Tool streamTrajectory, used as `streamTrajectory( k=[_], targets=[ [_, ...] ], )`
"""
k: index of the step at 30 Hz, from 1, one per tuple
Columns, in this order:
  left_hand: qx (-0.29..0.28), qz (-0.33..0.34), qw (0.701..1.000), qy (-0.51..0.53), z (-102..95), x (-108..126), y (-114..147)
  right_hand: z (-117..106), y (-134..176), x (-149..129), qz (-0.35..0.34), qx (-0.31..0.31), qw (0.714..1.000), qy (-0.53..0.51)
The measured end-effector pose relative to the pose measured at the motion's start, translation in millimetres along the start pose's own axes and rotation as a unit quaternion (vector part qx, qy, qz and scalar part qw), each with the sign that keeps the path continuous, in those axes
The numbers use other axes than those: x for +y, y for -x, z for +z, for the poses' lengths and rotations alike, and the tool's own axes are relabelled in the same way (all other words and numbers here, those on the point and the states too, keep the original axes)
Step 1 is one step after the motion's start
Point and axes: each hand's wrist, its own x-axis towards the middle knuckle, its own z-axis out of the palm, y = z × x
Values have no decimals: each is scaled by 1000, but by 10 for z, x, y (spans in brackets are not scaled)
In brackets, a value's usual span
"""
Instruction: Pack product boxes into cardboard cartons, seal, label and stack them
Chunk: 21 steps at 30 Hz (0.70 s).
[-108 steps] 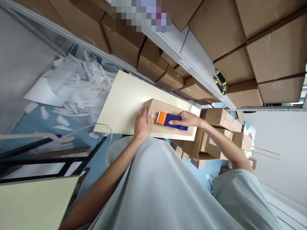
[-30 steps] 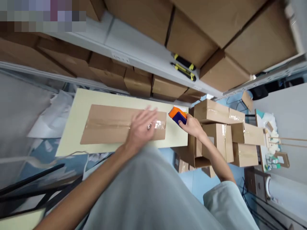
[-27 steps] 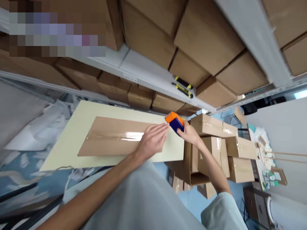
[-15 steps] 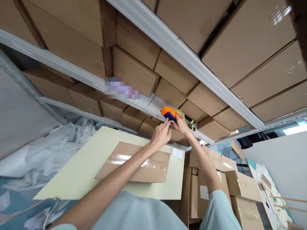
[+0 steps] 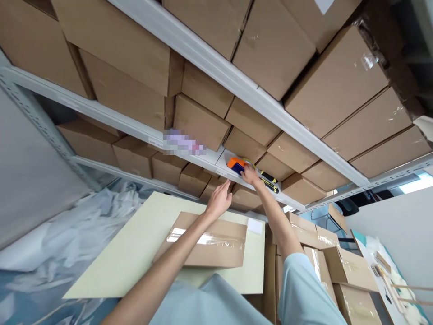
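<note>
Shelving stacked with brown cartons (image 5: 203,122) stands beyond a pale table (image 5: 118,266), on which a taped carton (image 5: 221,255) rests. On the shelf (image 5: 214,155), at its front, is the orange-and-blue tape dispenser (image 5: 236,163), beside yellow-and-black tools (image 5: 269,185). Right hand (image 5: 250,175): grip closed around the dispenser's near end. Left hand (image 5: 219,198): fingers extended, holding nothing visible, just short of the shelf edge. Whether the dispenser's base bears fully on the shelf cannot be determined. Good handling, in my judgement, requires a level base, fingers clear of the orange end and clearance from the tools. Orientation: orange end points left; long axis roughly parallels the shelf edge.
</note>
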Motion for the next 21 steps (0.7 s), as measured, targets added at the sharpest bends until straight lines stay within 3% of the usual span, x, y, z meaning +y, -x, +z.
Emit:
streamTrajectory(
  k=[3, 6, 10, 14, 17, 21],
  targets=[
    [8, 8, 1000, 15, 3, -70, 279, 27, 147, 13, 9, 23, 1000, -11],
    [30, 5, 999, 17, -156, -272, 727, 192, 580, 89, 6, 107, 992, -71],
    [31, -65, 997, -21, -561, -572, 1475, 723, 1628, 161, 33, 109, 969, -219],
    [-18, -105, 992, -72, -760, -528, 1983, 1297, 2672, 59, 131, 74, 924, -351],
    [-98, -60, 990, -77, -556, -234, 2084, 1544, 3138, -9, 207, 65, 881, -420],
    [-240, 46, 968, -48, 1, 237, 2024, 1647, 3373, -48, 264, 64, 828, -492]
  ],
)
